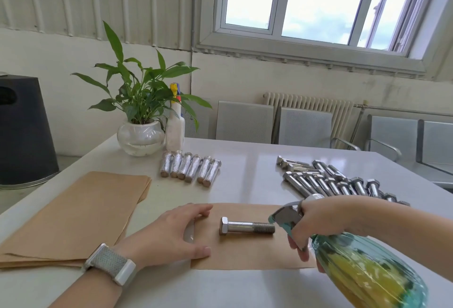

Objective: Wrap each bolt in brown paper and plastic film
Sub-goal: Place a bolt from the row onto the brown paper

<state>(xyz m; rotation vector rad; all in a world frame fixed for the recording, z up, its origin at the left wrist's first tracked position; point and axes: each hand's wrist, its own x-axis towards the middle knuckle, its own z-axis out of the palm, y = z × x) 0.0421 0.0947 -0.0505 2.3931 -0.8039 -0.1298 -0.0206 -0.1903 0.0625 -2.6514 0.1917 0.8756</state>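
A dark bin (23, 131) stands at the far left edge of the frame, beside a white worktop (245, 160). On the worktop's lower left lies a stack of brown paper sheets (73, 214). Just right of the stack, at lower centre-left, the left hand (169, 231) lies flat with straight fingers, pressing the left edge of a single brown paper sheet (247, 251); a watch with a pale woven band (110, 263) sits on that wrist. Something small and pale shows under its fingers, too unclear to name.

In the upper left of the worktop, a leafy plant in a round glass bowl (141, 136) stands next to a white spray bottle with a yellow nozzle (175, 128). In front of them, a row of six wrapped bolts (191, 169) lies side by side, shiny with film.

At centre, one bare bolt (247, 226) lies across the single sheet, hexagonal head to the left, threaded end to the right.

At lower right, the right hand (318, 221) grips the neck and trigger of a teal glass spray bottle (362, 271) holding yellow liquid, its nozzle close to the bolt's threaded end. Behind this hand, at centre right, a pile of unwrapped bolts (331, 182) lies on the worktop. Metal chairs (306, 123) and a radiator (313, 109) stand under a window (318, 1) at upper right.
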